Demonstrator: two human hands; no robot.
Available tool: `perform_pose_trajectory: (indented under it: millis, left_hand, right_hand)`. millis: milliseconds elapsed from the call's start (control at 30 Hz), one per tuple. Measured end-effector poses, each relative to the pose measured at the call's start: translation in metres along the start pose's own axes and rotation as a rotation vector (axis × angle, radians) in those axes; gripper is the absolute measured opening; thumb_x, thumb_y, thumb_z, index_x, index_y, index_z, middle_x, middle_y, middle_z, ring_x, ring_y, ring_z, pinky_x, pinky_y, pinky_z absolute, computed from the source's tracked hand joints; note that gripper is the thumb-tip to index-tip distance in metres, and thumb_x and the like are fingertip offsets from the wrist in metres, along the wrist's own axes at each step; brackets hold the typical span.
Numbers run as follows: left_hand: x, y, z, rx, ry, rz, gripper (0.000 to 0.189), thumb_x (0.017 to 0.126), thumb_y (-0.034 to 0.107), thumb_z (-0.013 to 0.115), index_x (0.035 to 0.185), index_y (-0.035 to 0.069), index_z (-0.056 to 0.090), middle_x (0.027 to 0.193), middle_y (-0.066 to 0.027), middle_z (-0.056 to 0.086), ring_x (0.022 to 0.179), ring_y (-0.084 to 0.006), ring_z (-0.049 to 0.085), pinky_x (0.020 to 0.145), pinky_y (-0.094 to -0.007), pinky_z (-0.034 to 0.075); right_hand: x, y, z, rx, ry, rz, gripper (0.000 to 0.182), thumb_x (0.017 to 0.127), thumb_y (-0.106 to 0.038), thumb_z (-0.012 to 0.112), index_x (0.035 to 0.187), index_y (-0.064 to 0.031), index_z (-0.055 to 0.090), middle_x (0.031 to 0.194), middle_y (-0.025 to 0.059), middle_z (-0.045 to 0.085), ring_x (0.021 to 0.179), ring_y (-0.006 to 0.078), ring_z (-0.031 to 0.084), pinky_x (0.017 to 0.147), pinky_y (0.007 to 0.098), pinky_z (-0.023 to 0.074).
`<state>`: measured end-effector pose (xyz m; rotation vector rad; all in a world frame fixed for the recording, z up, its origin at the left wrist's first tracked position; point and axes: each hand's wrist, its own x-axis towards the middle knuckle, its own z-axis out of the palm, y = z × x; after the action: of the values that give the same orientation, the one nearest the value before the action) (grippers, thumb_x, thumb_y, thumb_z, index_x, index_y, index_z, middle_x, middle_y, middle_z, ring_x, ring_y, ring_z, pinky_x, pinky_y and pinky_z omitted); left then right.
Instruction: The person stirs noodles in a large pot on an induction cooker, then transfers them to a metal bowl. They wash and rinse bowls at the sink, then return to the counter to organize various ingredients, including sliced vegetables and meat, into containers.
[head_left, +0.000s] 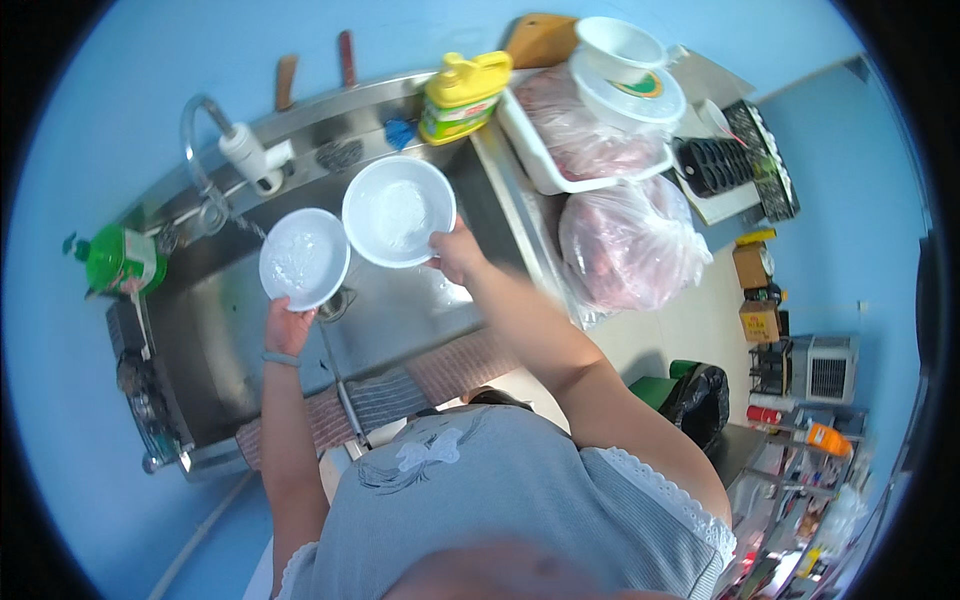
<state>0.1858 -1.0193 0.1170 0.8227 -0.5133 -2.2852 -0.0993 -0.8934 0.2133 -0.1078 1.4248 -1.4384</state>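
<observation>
My left hand grips the near rim of a white plastic bowl over the stainless steel sink. A stream from the curved faucet runs into this bowl, and water glints inside it. My right hand pinches the right rim of a second, slightly larger-looking white bowl, thumb over the edge. Its inner bottom looks wet. The two bowls are side by side, tilted a little, their rims almost meeting. Below the left bowl the sink drain is partly visible.
A green pump bottle stands left of the sink. Behind it sit a steel-wool scrubber, a blue scrubber and a yellow detergent jug. Bagged meat lies at right. Striped cloths cover the front edge.
</observation>
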Motion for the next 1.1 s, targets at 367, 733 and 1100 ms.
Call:
perform_pose_trajectory:
  millis: [367, 733, 1100]
  left_hand:
    - [-0.012, -0.101, 0.124, 0.402, 0.035, 0.079, 0.062, 0.075, -0.002, 0.045, 0.131, 0.014, 0.021, 0.126, -0.0132, 0.033, 0.115, -0.0284, 0.038, 0.087, -0.0439, 0.042]
    - [-0.068, -0.071, 0.202, 1.947, 0.229, 1.114, 0.069, 0.056, 0.001, 0.066, 0.121, 0.014, 0.044, 0.121, -0.0198, 0.031, 0.111, -0.0379, 0.033, 0.091, -0.0427, 0.033]
    - [-0.112, -0.016, 0.246, 2.123, 0.365, 1.417, 0.063, 0.060, 0.007, 0.064, 0.120, 0.016, 0.048, 0.117, -0.0180, 0.035, 0.105, -0.0332, 0.041, 0.084, -0.0387, 0.041]
  right_hand:
    - [-0.013, -0.008, -0.059, -0.788, 0.137, -0.847, 0.076, 0.063, 0.012, 0.044, 0.132, -0.0142, 0.027, 0.130, 0.0221, 0.028, 0.120, 0.0391, 0.029, 0.098, 0.0363, 0.0294]
    - [-0.068, -0.091, -0.082, -1.071, -0.148, -1.601, 0.059, 0.070, 0.005, 0.047, 0.118, -0.0278, 0.047, 0.131, 0.0170, 0.029, 0.122, 0.0364, 0.028, 0.095, 0.0401, 0.0347]
    - [-0.082, -0.124, -0.078, -0.847, 0.122, -1.674, 0.044, 0.076, -0.007, 0.047, 0.115, -0.0287, 0.051, 0.131, 0.0173, 0.031, 0.117, 0.0380, 0.035, 0.094, 0.0421, 0.0354]
